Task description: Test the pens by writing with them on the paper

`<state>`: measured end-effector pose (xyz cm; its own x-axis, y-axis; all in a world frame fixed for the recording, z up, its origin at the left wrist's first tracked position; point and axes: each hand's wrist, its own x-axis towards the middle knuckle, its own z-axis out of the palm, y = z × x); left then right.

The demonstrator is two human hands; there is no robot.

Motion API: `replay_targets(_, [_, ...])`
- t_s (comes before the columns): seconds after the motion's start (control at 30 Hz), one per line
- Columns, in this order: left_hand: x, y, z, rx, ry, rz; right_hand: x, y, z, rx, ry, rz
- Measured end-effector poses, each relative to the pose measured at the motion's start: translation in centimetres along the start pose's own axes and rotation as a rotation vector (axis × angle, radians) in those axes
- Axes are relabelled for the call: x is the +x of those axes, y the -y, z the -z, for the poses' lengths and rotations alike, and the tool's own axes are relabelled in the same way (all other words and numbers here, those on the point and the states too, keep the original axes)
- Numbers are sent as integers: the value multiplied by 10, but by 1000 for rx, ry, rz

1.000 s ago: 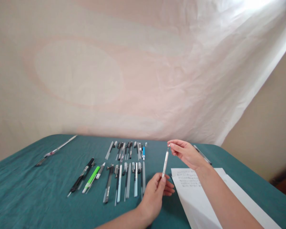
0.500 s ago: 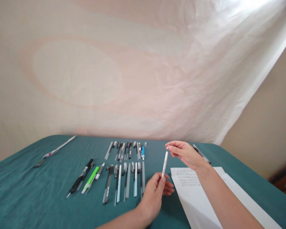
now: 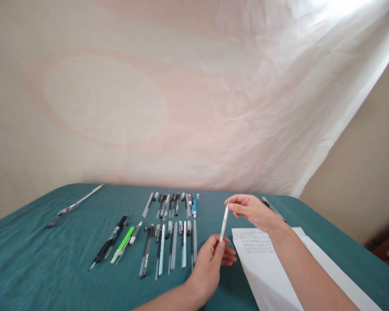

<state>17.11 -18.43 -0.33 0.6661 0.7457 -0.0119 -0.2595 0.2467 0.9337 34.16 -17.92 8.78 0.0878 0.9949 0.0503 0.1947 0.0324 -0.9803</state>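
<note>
A slim white pen [image 3: 224, 223] stands nearly upright above the table, leaning slightly right. My left hand [image 3: 210, 263] is closed on its lower end between thumb and index finger, the other fingers curled loosely beneath. At the pen's pointed upper end, the thumb and fingertips of my right hand [image 3: 248, 209] pinch together on the tip. Whether a small part is caught between those fingertips is too small to tell. Left of my left hand lies a row of dismantled pens, including a pale blue barrel [image 3: 162, 250] and a dark pen [image 3: 146, 250].
Sheets of paper with handwriting [image 3: 266, 272] lie under my right forearm. A second row of pen parts, with a blue pen [image 3: 195, 207], is farther back. A green pen [image 3: 123, 245], a black pen [image 3: 110, 242] and a long clear pen [image 3: 79, 203] lie left. Dark pens [image 3: 272, 209] rest behind my right hand.
My right hand has shifted down slightly, its fingertips closer over the pen's tip. My left hand and the pens on the table look the same.
</note>
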Motion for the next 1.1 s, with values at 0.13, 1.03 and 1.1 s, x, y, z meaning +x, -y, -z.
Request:
replay_targets(0.13, [-1,-1,0,9,4,-9,0,2,-2,-27,7,18])
replay_targets(1.03, [0,-1,0,43,29,-22,1,-4,-6,62,98,25])
replay_targets(1.1, [0,-1,0,43,31,-21,2,-5,-6,28,51,47])
